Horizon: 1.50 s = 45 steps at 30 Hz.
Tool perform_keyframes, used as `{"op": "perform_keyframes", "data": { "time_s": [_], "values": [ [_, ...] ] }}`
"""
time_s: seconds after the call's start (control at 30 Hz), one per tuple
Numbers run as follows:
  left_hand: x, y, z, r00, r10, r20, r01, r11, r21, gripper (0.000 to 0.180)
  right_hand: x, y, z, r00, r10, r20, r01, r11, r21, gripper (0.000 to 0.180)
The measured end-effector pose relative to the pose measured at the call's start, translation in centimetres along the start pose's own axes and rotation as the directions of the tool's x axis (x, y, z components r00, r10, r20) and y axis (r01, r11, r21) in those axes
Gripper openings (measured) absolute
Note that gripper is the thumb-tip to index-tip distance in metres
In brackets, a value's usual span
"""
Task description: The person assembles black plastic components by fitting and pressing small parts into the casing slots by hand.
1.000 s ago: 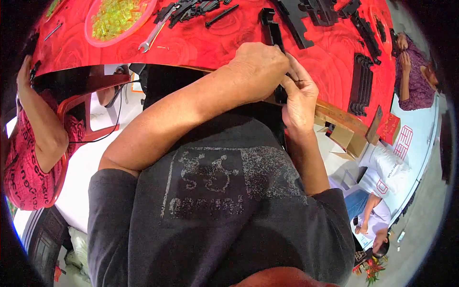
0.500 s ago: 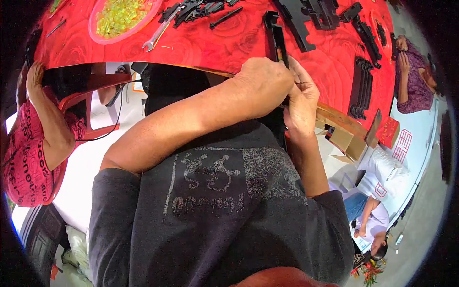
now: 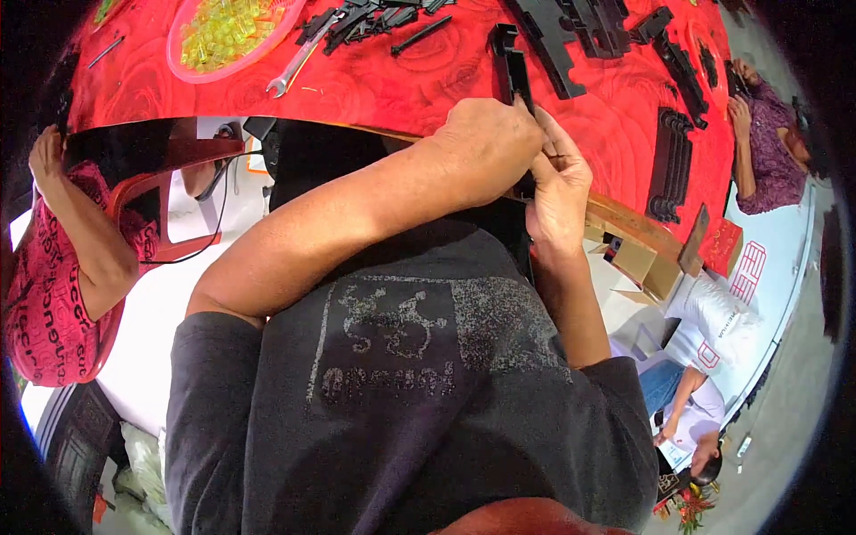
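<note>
A long black plastic part (image 3: 512, 71), narrow and channel-shaped, points away from me over the table's near edge. My left hand (image 3: 493, 147) reaches across my body with its fingers closed round the near end. Beside it on the right, my right hand (image 3: 561, 198) pinches the same end with thumb and fingers. The hands almost touch and hide the near end of the part. Just beyond to the right lie larger flat black parts (image 3: 546, 45) on the red table cover (image 3: 392, 85).
A pink basket (image 3: 175, 55) of yellow clear pieces, a wrench (image 3: 294, 67) and a heap of small black parts (image 3: 374, 25) lie at the far left. Stacked black strips (image 3: 669, 169) sit right, above an open cardboard box (image 3: 646, 263). Co-workers (image 3: 62, 276) are around.
Both my hands have shifted slightly left and keep hold of the black part. The co-worker's hand at the left has moved a little left along the table edge.
</note>
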<state>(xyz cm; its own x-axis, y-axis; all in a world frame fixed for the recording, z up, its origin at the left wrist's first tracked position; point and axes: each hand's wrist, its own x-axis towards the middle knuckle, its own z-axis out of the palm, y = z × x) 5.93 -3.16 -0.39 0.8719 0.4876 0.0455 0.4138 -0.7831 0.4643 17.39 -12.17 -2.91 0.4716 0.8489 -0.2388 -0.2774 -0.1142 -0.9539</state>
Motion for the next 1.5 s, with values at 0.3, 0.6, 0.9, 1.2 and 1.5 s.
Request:
{"op": "perform_keyframes", "data": {
  "time_s": [0.3,0.6,0.9,1.2,1.5],
  "values": [
    [-0.4,-0.6,-0.6,0.999,-0.010,0.035,0.012,0.998,-0.057,0.052,-0.1,0.0,0.1,1.000,-0.021,0.009,0.021,1.000,-0.004,0.045],
    [-5.9,-8.0,-4.9,0.823,-0.142,-0.550,0.052,0.983,-0.176,0.018,-0.5,-0.2,0.6,0.997,-0.058,0.043,0.056,0.998,0.043,0.042],
    [-9.3,-13.2,-8.0,0.720,-0.434,-0.542,0.448,0.887,-0.114,0.019,0.0,-0.3,1.5,1.000,-0.016,0.003,0.016,1.000,0.024,0.041],
    [-5.1,-15.0,-3.6,0.800,-0.260,-0.541,0.375,0.920,0.114,0.016,0.3,-0.1,1.8,0.997,-0.002,0.081,-0.005,0.996,0.094,0.042],
    [-4.2,-15.1,-3.9,0.825,-0.279,-0.491,0.407,0.896,0.175,0.015,0.4,-0.7,1.9,0.998,0.027,0.051,-0.033,0.993,0.117,0.043]
  ]
}}
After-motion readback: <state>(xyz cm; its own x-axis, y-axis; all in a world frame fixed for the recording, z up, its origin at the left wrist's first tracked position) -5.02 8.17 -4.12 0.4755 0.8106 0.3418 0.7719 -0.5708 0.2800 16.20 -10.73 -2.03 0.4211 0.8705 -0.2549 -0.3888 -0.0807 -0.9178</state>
